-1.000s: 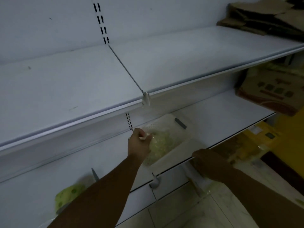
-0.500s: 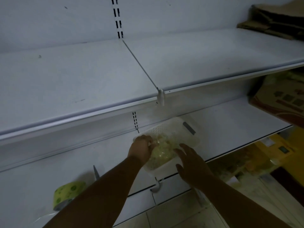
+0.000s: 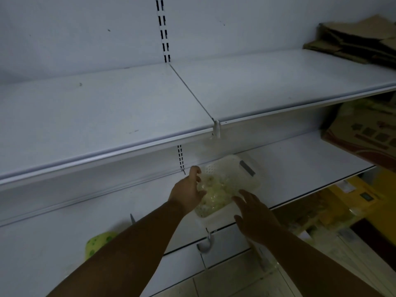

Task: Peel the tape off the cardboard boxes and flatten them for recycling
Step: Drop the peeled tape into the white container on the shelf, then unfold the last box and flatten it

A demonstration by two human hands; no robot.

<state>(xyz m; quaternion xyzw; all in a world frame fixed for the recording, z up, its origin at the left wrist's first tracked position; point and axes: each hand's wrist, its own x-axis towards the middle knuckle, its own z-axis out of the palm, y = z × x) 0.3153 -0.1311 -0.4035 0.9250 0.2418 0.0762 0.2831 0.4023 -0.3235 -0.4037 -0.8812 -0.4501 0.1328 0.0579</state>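
A white perforated basket (image 3: pixel 248 168) sits on the lower shelf (image 3: pixel 300 168) and holds a wad of crumpled clear tape (image 3: pixel 216 189). My left hand (image 3: pixel 188 189) is at the basket's left rim, thumb raised and fingers curled into the wad. Just in front of the basket's near right corner is my right hand (image 3: pixel 252 213), its fingers spread and holding nothing. Flattened cardboard (image 3: pixel 353 43) lies stacked on the upper shelf at the far right. A printed cardboard box (image 3: pixel 364 133) leans on the lower shelf at the right edge.
A green spotted tape roll (image 3: pixel 98 243) lies on the lower shelf at the left, partly hidden by my left forearm. Yellow cartons (image 3: pixel 342 200) stand below the shelf at the right. The upper shelf (image 3: pixel 107 116) juts out above the basket.
My right hand rose from below the shelf edge to the basket's front and spread its fingers. My left hand sank from the basket's back rim into the tape wad.
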